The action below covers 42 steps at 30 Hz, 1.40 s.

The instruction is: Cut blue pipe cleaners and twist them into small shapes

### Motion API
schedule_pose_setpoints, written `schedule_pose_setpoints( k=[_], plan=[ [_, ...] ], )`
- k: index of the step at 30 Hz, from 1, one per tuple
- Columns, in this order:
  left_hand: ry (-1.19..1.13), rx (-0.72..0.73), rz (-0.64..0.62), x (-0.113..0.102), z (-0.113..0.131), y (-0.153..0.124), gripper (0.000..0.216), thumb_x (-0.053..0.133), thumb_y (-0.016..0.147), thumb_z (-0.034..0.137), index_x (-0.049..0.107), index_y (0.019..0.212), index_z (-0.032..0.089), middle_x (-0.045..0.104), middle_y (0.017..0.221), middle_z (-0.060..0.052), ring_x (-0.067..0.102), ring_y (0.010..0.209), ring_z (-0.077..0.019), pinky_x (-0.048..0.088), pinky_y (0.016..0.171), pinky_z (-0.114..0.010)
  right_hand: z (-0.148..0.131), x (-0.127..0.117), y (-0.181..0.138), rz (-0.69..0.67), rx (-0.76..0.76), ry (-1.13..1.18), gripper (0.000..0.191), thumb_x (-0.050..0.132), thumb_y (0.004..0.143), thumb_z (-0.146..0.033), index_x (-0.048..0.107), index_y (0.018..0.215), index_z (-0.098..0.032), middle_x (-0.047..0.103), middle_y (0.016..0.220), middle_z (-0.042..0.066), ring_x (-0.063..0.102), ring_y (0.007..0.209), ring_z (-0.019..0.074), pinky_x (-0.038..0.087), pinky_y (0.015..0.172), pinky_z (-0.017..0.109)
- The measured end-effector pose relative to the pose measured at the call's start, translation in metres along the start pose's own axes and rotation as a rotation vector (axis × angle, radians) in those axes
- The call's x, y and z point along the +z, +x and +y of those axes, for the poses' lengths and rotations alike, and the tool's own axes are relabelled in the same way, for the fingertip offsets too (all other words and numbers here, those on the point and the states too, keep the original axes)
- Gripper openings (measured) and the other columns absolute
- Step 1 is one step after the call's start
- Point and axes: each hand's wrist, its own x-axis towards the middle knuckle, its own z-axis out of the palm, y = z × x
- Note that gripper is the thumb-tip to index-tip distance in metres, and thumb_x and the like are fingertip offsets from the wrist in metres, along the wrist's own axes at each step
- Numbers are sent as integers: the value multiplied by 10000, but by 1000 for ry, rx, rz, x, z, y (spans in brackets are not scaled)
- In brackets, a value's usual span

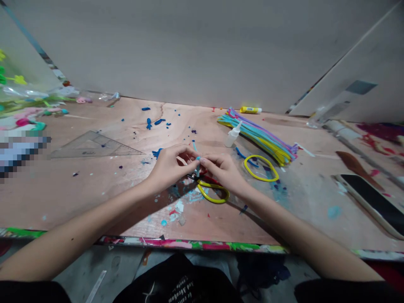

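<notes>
My left hand (172, 165) and my right hand (222, 170) meet over the middle of the wooden table (94, 189). Both are closed in a pinch on a thin light-blue pipe cleaner (197, 162) held between the fingertips. Just below the hands lie yellow-handled scissors (213, 191). A yellow pipe cleaner loop (261, 167) rests on the table right of my right hand. Behind it lies a bundle of coloured pipe cleaners (261, 136), with a small white glue bottle (232, 135) standing beside it.
A clear set square (94, 145) lies at the left. A phone (372, 202) sits at the right edge. A yellow glue stick (250, 110) lies by the back wall. Blue scraps dot the table; colourful craft pieces (28, 113) pile at far left.
</notes>
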Motion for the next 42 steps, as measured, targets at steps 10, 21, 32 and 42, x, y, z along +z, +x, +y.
schedule_pose_setpoints(
  k=[10, 21, 32, 42],
  plan=[
    [-67, -79, 44, -1, -4, 2, 135, 687, 798, 260, 692, 863, 142, 706, 796, -35, 648, 693, -128, 531, 647, -245, -2, 3, -1, 5, 129, 119, 305, 680, 826, -471, 686, 831, -167, 521, 606, -43, 421, 495, 71, 334, 463, 210],
    [-240, -124, 91, 0, -7, 3, 146, 744, 753, 250, 666, 832, 154, 722, 764, -27, 679, 694, -134, 516, 638, -236, -3, 3, -3, 50, -62, -159, 195, 561, 914, -294, 713, 927, -172, 716, 820, 38, 631, 659, 137, 475, 582, 248],
    [-467, -322, 175, 2, 1, 2, 149, 778, 723, 251, 651, 772, 190, 696, 684, -7, 636, 627, -123, 531, 652, -262, 0, 3, -9, 224, -639, -1042, 158, 517, 979, -255, 623, 1049, -160, 706, 969, 111, 650, 866, 230, 500, 734, 335],
    [-530, -494, 140, 6, 6, -2, 134, 750, 756, 240, 622, 771, 204, 695, 732, -13, 646, 647, -135, 513, 591, -267, -2, 3, -9, 262, -763, -1152, 168, 483, 987, -219, 648, 984, -186, 728, 922, 96, 655, 844, 226, 499, 751, 344]
  ],
)
